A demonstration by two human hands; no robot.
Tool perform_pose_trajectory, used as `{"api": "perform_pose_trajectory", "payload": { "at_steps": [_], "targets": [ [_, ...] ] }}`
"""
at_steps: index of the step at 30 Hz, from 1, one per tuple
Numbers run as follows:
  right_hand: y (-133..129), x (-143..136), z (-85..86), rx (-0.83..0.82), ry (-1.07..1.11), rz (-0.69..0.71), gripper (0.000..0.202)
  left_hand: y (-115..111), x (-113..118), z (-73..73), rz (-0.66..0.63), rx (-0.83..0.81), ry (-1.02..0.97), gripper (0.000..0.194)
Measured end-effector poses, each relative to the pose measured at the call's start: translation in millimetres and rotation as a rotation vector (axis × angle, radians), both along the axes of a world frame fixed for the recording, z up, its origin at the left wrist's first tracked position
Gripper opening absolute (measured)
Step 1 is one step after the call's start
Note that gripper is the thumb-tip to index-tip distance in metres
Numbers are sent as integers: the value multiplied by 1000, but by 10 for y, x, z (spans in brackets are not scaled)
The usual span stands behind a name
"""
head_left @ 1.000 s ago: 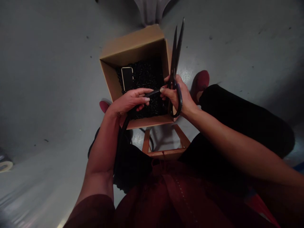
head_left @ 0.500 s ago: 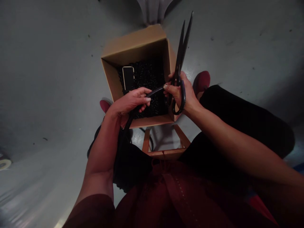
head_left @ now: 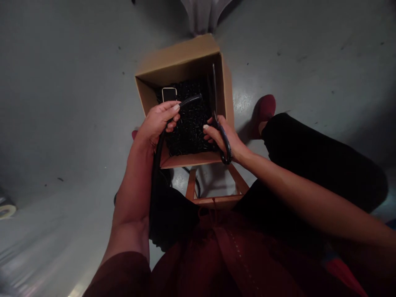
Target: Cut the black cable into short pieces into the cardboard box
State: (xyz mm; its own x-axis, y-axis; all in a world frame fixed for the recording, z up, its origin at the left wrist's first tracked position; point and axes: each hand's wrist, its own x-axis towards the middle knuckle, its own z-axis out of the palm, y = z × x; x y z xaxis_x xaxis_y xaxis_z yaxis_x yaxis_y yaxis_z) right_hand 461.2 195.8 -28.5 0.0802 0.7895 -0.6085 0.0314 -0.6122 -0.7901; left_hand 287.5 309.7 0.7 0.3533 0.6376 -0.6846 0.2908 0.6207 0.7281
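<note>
Over the left part of a cardboard box (head_left: 227, 82), my left hand (head_left: 161, 119) pinches a black ribbed tube (head_left: 191, 100). The tube's short end points right, and its long part hangs back toward my left leg. My right hand (head_left: 221, 134) holds black scissors (head_left: 215, 90) by the handles, blades pointing away from me and parted. The scissors are apart from the tube end. Many small black pieces (head_left: 190, 132) lie in the box. A phone (head_left: 169, 94) with a pale edge rests on them, partly hidden behind my left hand.
A wooden stool frame (head_left: 216, 201) stands between my legs, close to the box. Beyond the box is a grey plastic object (head_left: 202, 16). A roll of tape (head_left: 6, 211) lies on the floor at far left. My red shoe (head_left: 266, 109) is right of the box.
My right hand has let go of the tube end and moved down and left with the scissors, now turned more upright. My left hand has moved up and left with the tube, covering part of the phone.
</note>
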Motion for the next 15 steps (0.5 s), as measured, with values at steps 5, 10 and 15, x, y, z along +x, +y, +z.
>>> {"api": "perform_pose_trajectory", "payload": {
  "at_steps": [5,10,15],
  "targets": [
    [-88,-52,-52,-17,-6,91,36,2,-4,-8,6,-33,-16,27],
    [-117,-75,-11,0,-4,160,37,18,-5,-22,6,-70,-44,29],
    [-111,-66,46,10,-9,199,39,7,1,-35,-25,-92,-65,30]
  ]
}}
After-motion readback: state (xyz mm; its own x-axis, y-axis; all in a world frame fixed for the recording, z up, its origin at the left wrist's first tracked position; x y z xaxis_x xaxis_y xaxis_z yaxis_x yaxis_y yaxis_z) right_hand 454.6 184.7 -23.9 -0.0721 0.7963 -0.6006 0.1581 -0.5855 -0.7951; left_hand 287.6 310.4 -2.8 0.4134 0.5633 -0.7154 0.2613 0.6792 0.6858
